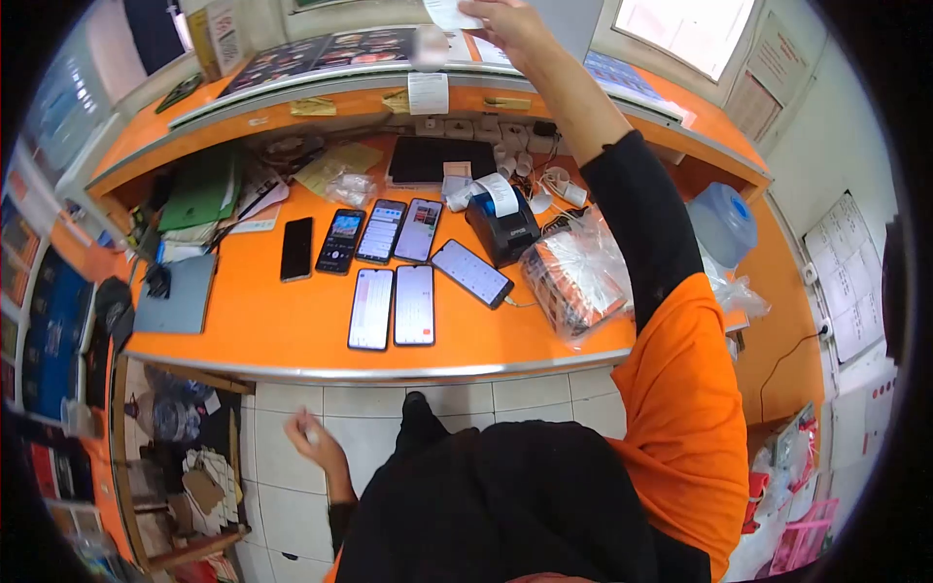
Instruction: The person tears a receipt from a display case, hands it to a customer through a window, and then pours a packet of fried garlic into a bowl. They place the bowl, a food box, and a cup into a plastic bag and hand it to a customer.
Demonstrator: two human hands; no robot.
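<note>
My right hand reaches over the counter's raised ledge at the top, its fingers closed on a white paper slip. Below it, another slip hangs from the ledge's front edge. My left hand is low over the floor, in front of the desk, fingers curled; something small and pale may be between them, too unclear to name. Several phones lie on the orange desk, most with lit screens, among them a phone with a cable. A black receipt printer has paper coming out of its top.
Right of the printer lies a plastic-wrapped package. A large water bottle stands farther right. A grey laptop and green folders are at the left. Sockets and cables run under the ledge. A wooden chair is at lower left.
</note>
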